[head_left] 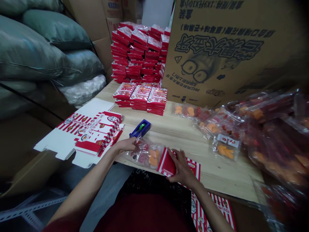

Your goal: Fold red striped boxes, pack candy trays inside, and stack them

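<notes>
Brown cardboard carton (217, 54): inverted print "芒果大金牙". Left hand (129, 144) grips clear plastic orange-and-red candy tray (153, 157), extending rightward; right hand (180, 166) grasps red-and-white striped paper box (166, 162).

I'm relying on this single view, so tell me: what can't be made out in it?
All in the head view:
Clear pack: whether its right end sits inside the red-and-white box; the box's red panel blocks it.
Box: its middle is covered by the right hand.
Large carton: top cut off by the upper edge.
Bagged packs: blurred, cut off by the right edge.
</notes>
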Motion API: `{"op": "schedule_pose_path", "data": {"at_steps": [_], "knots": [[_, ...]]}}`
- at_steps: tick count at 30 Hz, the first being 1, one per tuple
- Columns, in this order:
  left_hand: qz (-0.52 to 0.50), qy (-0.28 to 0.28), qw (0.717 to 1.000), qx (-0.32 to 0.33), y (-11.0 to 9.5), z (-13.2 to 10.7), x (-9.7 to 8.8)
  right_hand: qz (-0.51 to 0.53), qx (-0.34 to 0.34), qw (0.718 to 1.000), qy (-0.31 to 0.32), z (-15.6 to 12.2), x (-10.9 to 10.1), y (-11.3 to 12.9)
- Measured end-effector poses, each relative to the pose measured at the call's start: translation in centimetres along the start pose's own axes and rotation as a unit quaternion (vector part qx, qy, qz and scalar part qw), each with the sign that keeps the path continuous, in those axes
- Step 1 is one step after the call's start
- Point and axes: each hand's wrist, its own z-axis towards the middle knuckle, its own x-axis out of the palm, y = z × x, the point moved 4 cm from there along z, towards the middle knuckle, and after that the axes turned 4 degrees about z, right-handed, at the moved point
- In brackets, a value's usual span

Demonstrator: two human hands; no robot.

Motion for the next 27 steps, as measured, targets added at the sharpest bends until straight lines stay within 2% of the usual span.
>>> {"op": "schedule_pose_path", "data": {"at_steps": [3, 6, 10, 13, 18, 20, 22, 24, 27], "knots": [[0.027, 0.068, 0.996, -0.040, 0.4, 0.4, 0.5, 0.009, -0.006, 1.000, 0.010, -0.1, -0.1, 0.1], [0.045, 0.109, 0.991, -0.062, 0.5, 1.5, 0.9, 0.015, -0.012, 0.999, 0.025, -0.2, -0.1, 0.1], [0.043, 0.127, 0.988, -0.072, 0.3, 3.2, 1.0, 0.019, -0.016, 0.999, 0.037, -0.2, 0.1, -0.2], [0.024, 0.122, 0.990, -0.066, 0.4, 4.3, 2.3, 0.014, -0.025, 0.999, 0.032, -0.2, 0.3, -0.4], [-0.043, 0.062, 0.996, -0.037, 1.2, 5.2, 7.2, 0.008, -0.026, 1.000, -0.002, -0.3, 0.3, -0.4], [-0.064, 0.016, 0.998, -0.019, 1.6, 4.8, 8.1, 0.002, -0.024, 1.000, -0.015, -0.3, 0.1, -0.3], [-0.074, -0.042, 0.996, -0.001, 1.8, 3.9, 7.5, -0.003, -0.018, 0.999, -0.028, -0.4, -0.2, -0.3], [-0.071, -0.096, 0.993, 0.008, 1.8, 2.8, 5.8, -0.004, -0.010, 0.999, -0.039, -0.4, -0.4, -0.4], [-0.053, -0.123, 0.991, 0.001, 1.6, 1.4, 3.9, -0.002, -0.019, 0.999, -0.048, -0.4, -0.4, -0.1]]}}
